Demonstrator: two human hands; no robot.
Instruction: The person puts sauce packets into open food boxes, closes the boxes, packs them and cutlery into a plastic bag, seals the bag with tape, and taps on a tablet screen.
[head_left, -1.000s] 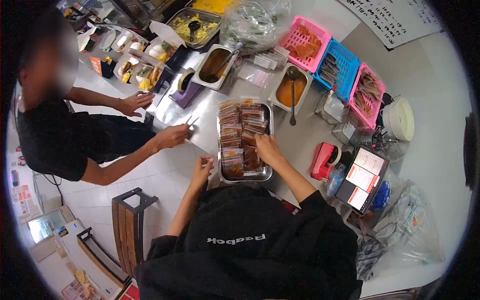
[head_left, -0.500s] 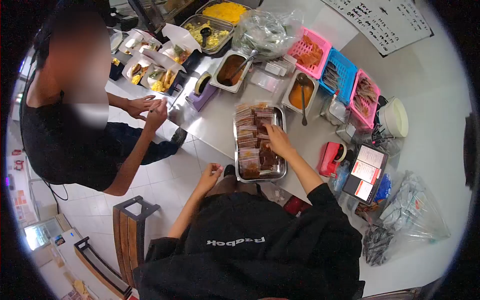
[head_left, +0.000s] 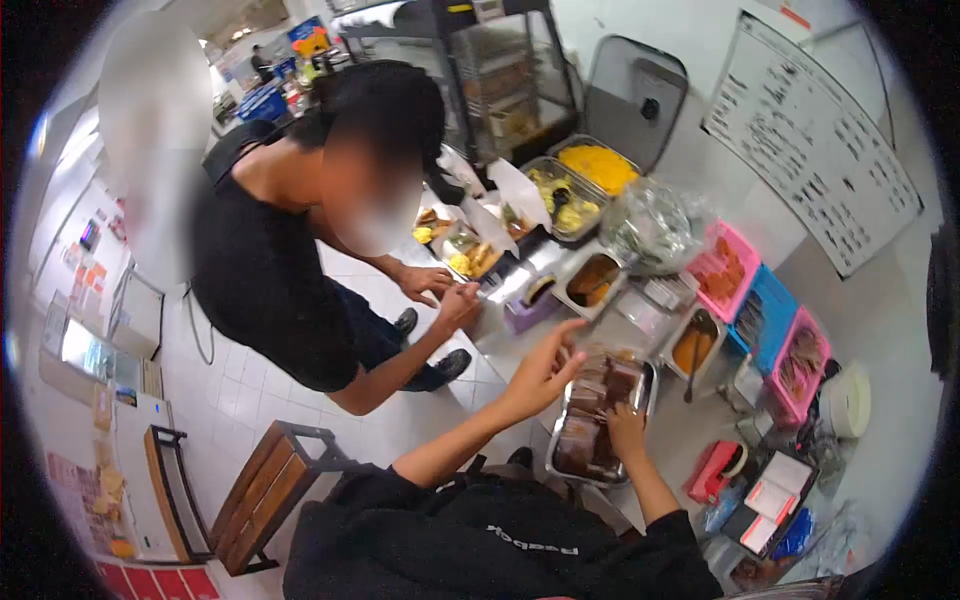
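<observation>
A metal tray [head_left: 566, 466] near the table edge holds several small clear packets of brown sauce [head_left: 578, 432]. My right hand [head_left: 627, 432] is over the tray's right part, fingertips down at the packets; whether it grips one is hidden. Raised beside the tray's upper left, my left hand [head_left: 545, 372] has its fingers spread and nothing in them. Behind the tray are a container of brown sauce [head_left: 592, 280] and one of orange sauce [head_left: 692, 347], each with a ladle.
Across the corner a co-worker [head_left: 290, 240] leans over food boxes [head_left: 475, 258]. Pink basket [head_left: 722, 270], blue basket [head_left: 762, 312] and red tape dispenser [head_left: 712, 470] line the right. A purple tape dispenser [head_left: 528, 305] and plastic bag [head_left: 650, 222] stand behind; a wooden stool [head_left: 262, 495] is at lower left.
The view has swung left and up, so the table appears farther right. My left hand has risen from below the tray's left side to its upper left, fingers spreading. The co-worker leans farther over the boxes.
</observation>
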